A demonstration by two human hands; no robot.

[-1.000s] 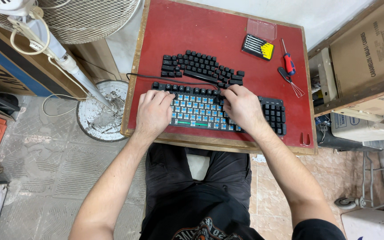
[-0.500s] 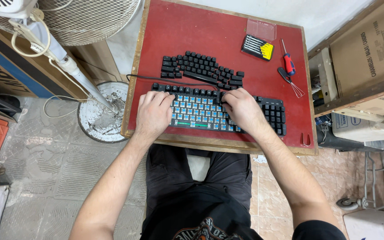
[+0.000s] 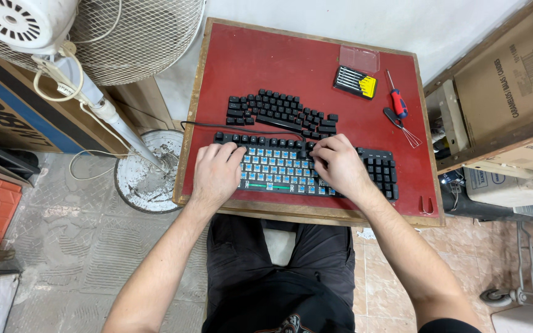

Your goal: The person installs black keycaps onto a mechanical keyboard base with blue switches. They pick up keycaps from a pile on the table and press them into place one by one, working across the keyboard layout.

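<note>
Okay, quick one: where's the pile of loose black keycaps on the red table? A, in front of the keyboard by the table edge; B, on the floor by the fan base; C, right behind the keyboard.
C: the keycaps lie on the table just beyond the keyboard.

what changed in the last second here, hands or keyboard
Almost nothing. Both hands stay on the keyboard: the left hand rests flat on its left end, and the right hand keeps its fingertips at the upper middle keys, shifting only slightly. Nothing was picked up or let go. The loose keycaps, bit case, screwdriver and red table have not moved.
</note>
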